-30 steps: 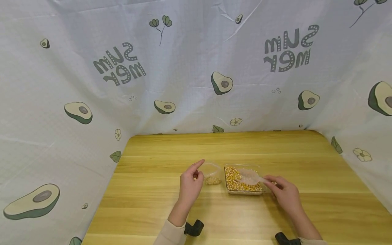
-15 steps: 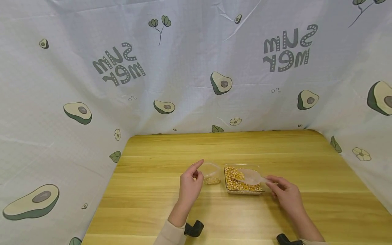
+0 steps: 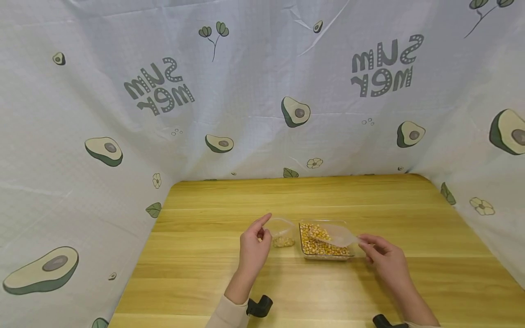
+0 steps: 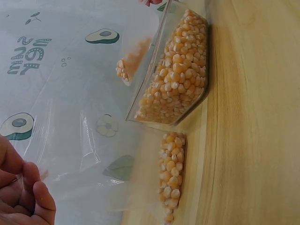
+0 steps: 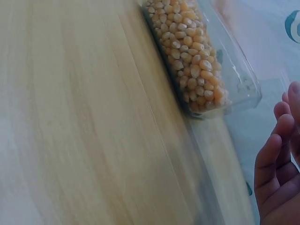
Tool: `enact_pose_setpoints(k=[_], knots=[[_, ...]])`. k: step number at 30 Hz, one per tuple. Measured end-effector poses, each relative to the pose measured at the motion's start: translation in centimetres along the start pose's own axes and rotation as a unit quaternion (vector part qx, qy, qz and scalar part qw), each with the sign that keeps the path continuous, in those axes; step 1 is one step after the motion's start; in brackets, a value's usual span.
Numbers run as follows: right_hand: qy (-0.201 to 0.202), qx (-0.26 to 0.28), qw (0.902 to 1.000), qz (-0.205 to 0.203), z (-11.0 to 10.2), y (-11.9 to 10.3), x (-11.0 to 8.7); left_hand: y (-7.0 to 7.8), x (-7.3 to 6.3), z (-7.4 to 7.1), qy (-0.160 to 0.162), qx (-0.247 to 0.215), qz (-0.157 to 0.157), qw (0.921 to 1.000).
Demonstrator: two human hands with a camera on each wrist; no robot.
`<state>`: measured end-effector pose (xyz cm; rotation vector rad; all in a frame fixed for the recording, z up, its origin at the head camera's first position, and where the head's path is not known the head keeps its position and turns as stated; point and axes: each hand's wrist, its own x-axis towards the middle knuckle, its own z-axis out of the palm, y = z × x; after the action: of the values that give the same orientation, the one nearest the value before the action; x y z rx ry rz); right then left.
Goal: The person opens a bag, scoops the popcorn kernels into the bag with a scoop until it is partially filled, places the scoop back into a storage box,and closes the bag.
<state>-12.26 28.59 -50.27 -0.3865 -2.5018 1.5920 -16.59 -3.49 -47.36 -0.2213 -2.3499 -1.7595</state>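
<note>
A clear plastic bag point(image 3: 283, 241) with corn kernels point(image 4: 171, 168) in its bottom stands on the table, its mouth spread open. My left hand point(image 3: 255, 248) pinches the bag's edge between thumb and fingers, as the left wrist view shows. To the bag's right is a clear rectangular container point(image 3: 326, 258) filled with corn kernels point(image 5: 192, 61). Above that container, my right hand point(image 3: 385, 257) pinches the handle of a translucent scoop point(image 3: 340, 235). Kernels lie at the scoop's front end, and in the left wrist view it is raised over the container's rim.
The wooden table point(image 3: 197, 255) reaches back to a white curtain point(image 3: 254, 91) printed with avocados, which also hangs at both sides. A black wrist mount point(image 3: 260, 306) sits on the left forearm, with another mount point(image 3: 387, 321) on the right.
The right hand has lifted the scoop out of the corn and drawn it slightly right; kernels now show on its front part. The left hand and bag have stayed nearly still.
</note>
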Motion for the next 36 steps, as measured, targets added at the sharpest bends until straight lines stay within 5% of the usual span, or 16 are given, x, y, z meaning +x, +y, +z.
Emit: enact_pose_setpoints(k=[25, 36], knots=[[0.005, 0.022, 0.9966, -0.079, 0.7, -3.3, -0.5, 0.1, 0.0, 0.1, 0.000, 0.000, 0.010, 1.0000], [-0.006, 0.038, 0.9959, -0.082, 1.3, -5.3, -0.5, 0.1, 0.0, 0.1, -0.004, 0.001, 0.012, 0.9999]])
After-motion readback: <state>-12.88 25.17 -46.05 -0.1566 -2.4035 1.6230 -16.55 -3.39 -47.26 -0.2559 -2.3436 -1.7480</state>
